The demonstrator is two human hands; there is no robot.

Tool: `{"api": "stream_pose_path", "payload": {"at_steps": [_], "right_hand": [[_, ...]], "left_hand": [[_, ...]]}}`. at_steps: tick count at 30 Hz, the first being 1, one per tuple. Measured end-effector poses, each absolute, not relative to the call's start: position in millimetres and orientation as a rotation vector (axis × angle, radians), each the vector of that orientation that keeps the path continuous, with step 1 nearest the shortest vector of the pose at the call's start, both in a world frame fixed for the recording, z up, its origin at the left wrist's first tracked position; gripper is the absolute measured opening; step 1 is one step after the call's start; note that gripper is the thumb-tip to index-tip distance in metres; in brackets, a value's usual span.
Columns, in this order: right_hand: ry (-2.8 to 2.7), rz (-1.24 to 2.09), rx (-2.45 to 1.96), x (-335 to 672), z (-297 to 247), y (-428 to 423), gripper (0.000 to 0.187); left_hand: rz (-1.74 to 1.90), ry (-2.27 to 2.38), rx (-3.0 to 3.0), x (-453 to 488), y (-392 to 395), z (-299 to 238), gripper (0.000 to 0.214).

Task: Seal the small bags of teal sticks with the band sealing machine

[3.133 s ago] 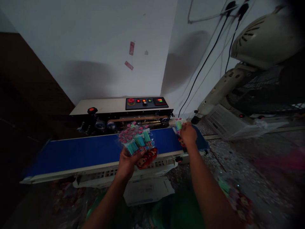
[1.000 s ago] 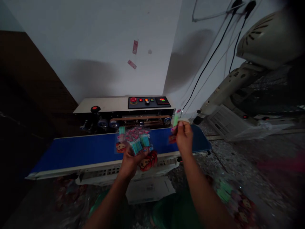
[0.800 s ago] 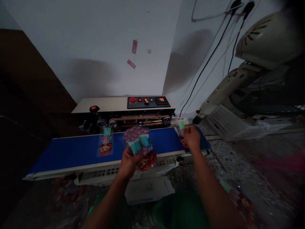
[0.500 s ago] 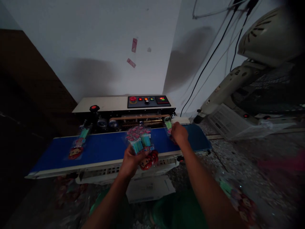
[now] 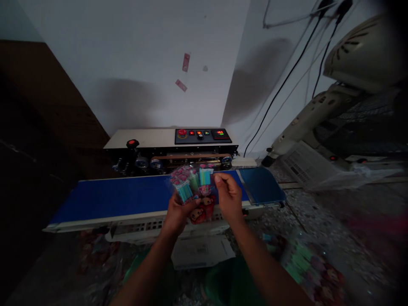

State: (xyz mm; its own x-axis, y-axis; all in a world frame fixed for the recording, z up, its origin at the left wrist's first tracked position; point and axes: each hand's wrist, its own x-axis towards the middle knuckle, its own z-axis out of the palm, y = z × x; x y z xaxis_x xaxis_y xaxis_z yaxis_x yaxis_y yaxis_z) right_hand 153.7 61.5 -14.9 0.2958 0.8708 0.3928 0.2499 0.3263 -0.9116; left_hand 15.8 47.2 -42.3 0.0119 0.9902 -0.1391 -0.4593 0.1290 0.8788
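Observation:
My left hand (image 5: 180, 212) is closed round a fanned bunch of clear plastic packets (image 5: 184, 192). They contain thin blue and green sticks, pink printed parts and red-haired cartoon heads (image 5: 198, 215). Thumb and forefinger of my right hand (image 5: 228, 195) pinch the upper right edge of the packet with blue and yellow sticks (image 5: 205, 176), at the right side of the bunch. Both hands are over the blue conveyor belt (image 5: 127, 195) of a band sealing machine (image 5: 143, 140). The bunch partly hides the belt.
The machine's control panel (image 5: 204, 136) has a red stop button and lit digits. More packets (image 5: 318, 272) lie at the lower right, and others (image 5: 98, 250) lie below the belt at the left. A large lamp-like grey device (image 5: 353, 51) stands at the right.
My right hand has moved left from the sealer's right end to the bunch. The green-stick packet there and the packet on the belt's left part no longer show in those places.

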Motion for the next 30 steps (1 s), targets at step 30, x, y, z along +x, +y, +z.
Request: {"api": "stream_pose_path", "payload": {"at_steps": [30], "right_hand": [[-1.544, 0.747, -1.176, 160, -12, 67, 0.024]], "left_hand": [[1.313, 0.959, 0.764, 17, 48, -42, 0.053]]}}
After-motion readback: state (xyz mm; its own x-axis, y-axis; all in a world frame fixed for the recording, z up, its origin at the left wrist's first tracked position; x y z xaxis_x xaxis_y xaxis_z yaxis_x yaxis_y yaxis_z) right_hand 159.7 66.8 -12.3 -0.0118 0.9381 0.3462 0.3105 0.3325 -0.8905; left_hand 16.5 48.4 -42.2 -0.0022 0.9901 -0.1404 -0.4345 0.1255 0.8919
